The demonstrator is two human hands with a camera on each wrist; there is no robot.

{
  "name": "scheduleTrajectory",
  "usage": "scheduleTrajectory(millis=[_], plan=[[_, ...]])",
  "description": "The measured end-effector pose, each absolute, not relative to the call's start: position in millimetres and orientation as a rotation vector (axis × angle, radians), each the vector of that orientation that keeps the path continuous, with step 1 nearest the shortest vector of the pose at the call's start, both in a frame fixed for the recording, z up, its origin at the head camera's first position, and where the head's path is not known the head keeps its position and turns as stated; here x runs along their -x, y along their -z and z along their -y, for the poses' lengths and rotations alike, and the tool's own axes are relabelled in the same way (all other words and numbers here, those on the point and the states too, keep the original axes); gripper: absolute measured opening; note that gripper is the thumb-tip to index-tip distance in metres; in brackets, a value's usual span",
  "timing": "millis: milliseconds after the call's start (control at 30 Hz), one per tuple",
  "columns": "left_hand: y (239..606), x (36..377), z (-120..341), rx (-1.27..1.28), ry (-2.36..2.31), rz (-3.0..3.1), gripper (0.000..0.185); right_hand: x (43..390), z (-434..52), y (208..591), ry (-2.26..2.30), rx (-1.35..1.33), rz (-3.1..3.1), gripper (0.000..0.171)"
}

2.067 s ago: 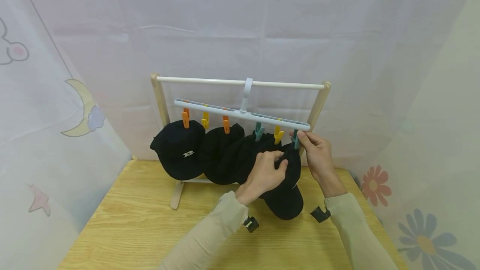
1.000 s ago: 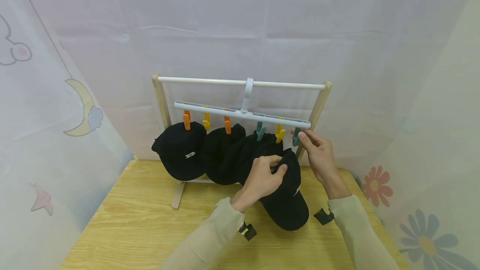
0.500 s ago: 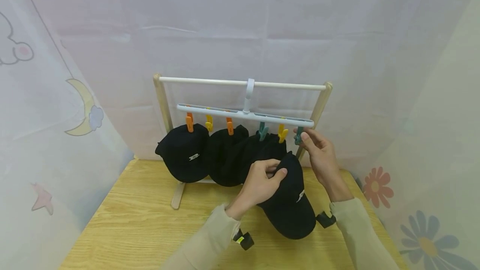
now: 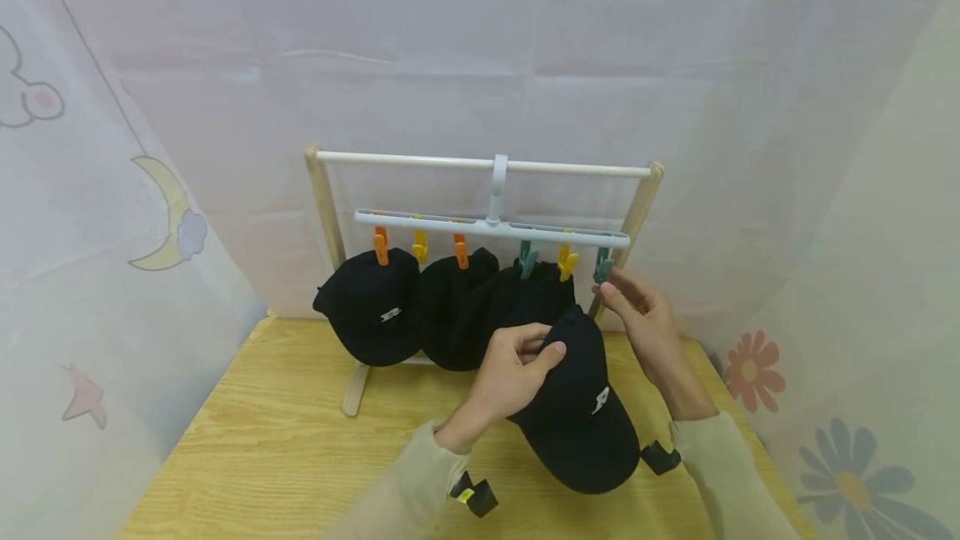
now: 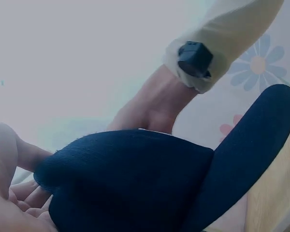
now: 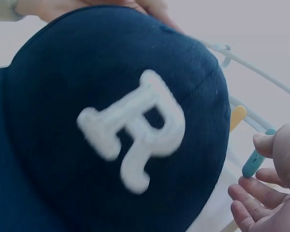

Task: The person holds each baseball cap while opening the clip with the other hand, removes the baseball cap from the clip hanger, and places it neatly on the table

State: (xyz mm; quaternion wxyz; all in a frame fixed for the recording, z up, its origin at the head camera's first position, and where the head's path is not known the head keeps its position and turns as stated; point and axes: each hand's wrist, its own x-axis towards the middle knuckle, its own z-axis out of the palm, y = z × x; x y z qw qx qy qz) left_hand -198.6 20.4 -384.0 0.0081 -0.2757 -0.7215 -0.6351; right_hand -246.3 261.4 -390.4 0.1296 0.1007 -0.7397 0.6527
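Observation:
My left hand (image 4: 510,369) pinches a black baseball cap (image 4: 581,432) by the back of its crown, thumb on the outside. The cap tilts with its visor down to the right, over the table. A white letter R (image 6: 135,130) fills its front in the right wrist view. My right hand (image 4: 651,332) is beside the teal clothespin (image 4: 602,265) at the right end of the pale hanger (image 4: 450,227). Its fingers are loose, with thumb and fingertips right at the clothespin's lower end. That clothespin hangs apart from the held cap.
Several other black caps (image 4: 367,315) hang from orange, yellow and teal clothespins along the hanger. A wooden rack with a white top bar (image 4: 405,160) carries the hanger on the wood-grain table (image 4: 262,440). Printed cloth surrounds the table on the visible sides.
The held cap has come down and toward me, away from the right-end clothespin. The hanger's right end has risen, so it hangs more level. My right hand has loosened at the clothespin and lowered slightly.

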Motion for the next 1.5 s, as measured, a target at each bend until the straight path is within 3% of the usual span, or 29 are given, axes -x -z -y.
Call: scheduleTrajectory(millis=[767, 1200, 1500], plan=[[389.6, 178.8, -1.6, 0.908, 2.019, 2.144, 0.023, 179.8, -277.1, 458.2, -1.785, -0.348, 2.317, 0.042], [393.6, 170.1, 8.5, 0.925, 2.050, 2.052, 0.021, 145.5, -278.1, 482.1, -1.912, -0.203, 2.479, 0.043], [398.0, 163.9, 16.2, 0.908, 2.033, 2.012, 0.018, 132.7, -278.3, 493.1, -2.165, -0.145, 2.576, 0.055]])
